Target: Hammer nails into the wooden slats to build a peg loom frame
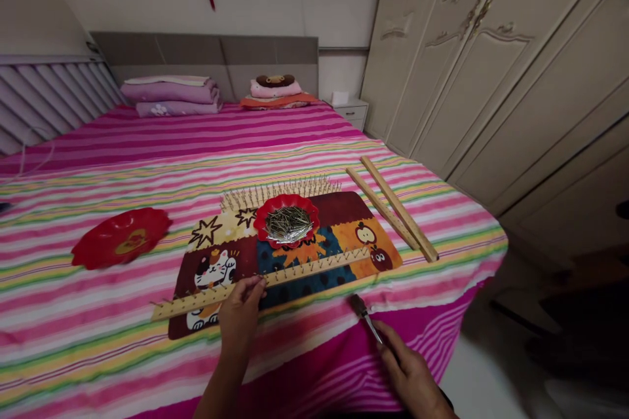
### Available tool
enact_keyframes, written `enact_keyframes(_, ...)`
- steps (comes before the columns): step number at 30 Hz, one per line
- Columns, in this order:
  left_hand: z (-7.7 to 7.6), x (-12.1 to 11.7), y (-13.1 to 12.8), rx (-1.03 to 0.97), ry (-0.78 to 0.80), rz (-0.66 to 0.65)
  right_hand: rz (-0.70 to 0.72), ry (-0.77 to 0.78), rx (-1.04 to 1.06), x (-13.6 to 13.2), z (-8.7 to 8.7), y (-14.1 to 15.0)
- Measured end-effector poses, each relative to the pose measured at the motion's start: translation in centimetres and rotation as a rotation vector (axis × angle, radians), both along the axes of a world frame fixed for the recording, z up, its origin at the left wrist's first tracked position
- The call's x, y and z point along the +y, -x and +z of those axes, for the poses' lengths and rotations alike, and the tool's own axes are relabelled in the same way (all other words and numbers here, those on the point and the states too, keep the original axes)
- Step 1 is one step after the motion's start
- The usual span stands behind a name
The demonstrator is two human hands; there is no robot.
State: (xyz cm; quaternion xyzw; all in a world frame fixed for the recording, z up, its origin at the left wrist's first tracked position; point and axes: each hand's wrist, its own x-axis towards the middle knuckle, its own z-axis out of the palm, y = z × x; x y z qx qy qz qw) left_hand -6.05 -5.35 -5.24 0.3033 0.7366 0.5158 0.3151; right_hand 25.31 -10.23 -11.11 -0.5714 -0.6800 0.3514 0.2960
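Beyond the left hand (242, 306), a bowl (260, 228) seemingly keeps nails (289, 224) handy. That hand pinches closed at the strip (305, 270), any contents hidden, perhaps for steadying; the right hand (409, 370) grips a hammer (359, 306).

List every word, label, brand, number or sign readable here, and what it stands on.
No text can be read.
Red plate: its gold mark is too blurred to tell whether it is writing.
Patterned mat: cat and apple pictures, no legible lettering.

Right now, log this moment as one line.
left hand: at nail-studded strip; right hand: holding hammer; red bowl: nails inside, on mat; two wooden strips: beside mat
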Motion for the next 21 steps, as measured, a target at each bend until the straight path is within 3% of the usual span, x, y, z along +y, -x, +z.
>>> enact_keyframes(7, 0.8, 0.0, -0.6, 0.108, -0.003, 0.048, 0.003, 0.010, 0.016, 0.0, -0.7, -0.3)
enact_keyframes(13, 0.1, -0.1, -0.8, 0.110, -0.055, 0.038, -0.046, 0.047, 0.071, -0.1, -0.4, 0.1)
enact_keyframes(17, -0.5, -0.1, -0.8, 0.127, -0.051, 0.045, -0.018, 0.082, 0.099, -0.3, 1.1, 1.3)
enact_keyframes(21, -0.7, -0.1, -0.8, 0.112, -0.077, 0.058, 0.100, 0.049, 0.107, -0.5, 4.0, 3.0)
